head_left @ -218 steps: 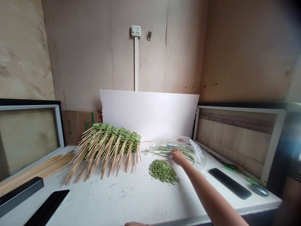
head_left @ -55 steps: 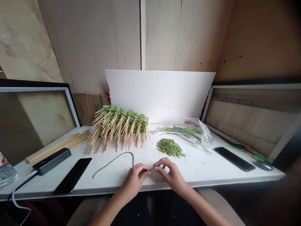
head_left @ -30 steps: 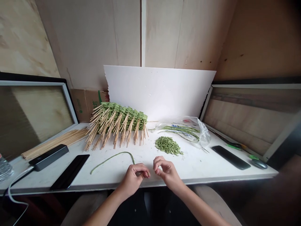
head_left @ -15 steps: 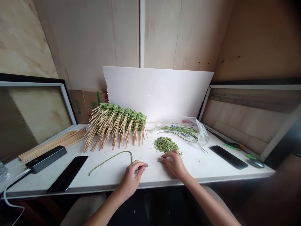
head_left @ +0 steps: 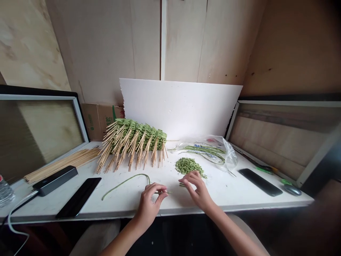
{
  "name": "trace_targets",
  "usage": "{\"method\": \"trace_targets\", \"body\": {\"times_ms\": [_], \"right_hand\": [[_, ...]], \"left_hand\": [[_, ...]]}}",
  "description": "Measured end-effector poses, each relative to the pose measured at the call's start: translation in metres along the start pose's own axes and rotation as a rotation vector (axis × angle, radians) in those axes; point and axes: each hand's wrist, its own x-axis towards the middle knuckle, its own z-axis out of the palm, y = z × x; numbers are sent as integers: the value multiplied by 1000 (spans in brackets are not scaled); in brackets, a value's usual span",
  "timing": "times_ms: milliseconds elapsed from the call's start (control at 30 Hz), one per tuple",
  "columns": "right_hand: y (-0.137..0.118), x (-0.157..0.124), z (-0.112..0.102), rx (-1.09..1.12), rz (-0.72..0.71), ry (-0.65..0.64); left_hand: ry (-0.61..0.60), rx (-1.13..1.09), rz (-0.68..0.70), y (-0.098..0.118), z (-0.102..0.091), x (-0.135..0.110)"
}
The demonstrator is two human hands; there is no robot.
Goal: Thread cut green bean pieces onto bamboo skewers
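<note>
Right hand (head_left: pixel 198 190) lifted; left hand (head_left: pixel 150 201) pinches 1 long, curved green bean (head_left: pixel 125 180).

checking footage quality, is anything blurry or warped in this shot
Head view: soft, even light, no glare; left hand, right hand and bean sharp; edges bow from the wide lens; lower right corner past the mouse dark and smeared.

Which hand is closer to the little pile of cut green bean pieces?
Right. The right hand sits at the near edge of the pile of cut bean pieces; the left hand is farther to its left, pinching the long bean.
</note>
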Motion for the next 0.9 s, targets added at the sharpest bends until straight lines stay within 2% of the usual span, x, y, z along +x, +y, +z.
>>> {"method": "trace_targets", "body": {"times_ms": [133,267,433,567,767,900], "right_hand": [[-38,-4,10,89,-81,-168],[-57,-5,17,30,-97,-141],[-52,-3,15,-10,-108,-82],[-45,-5,19,-17,-108,-117],[-43,-11,31,57,-99,-119],[-44,-16,36,188,-28,-68]], "left_hand": [[23,24,32,3,1,-3],[-11,75,51,2,-3,-1],[-82,193,104,-5,-7,2],[-91,199,76,-10,-6,-1],[-123,126,56,-6,-2,-2],[-140,-59,13,1,4,-3]]}}
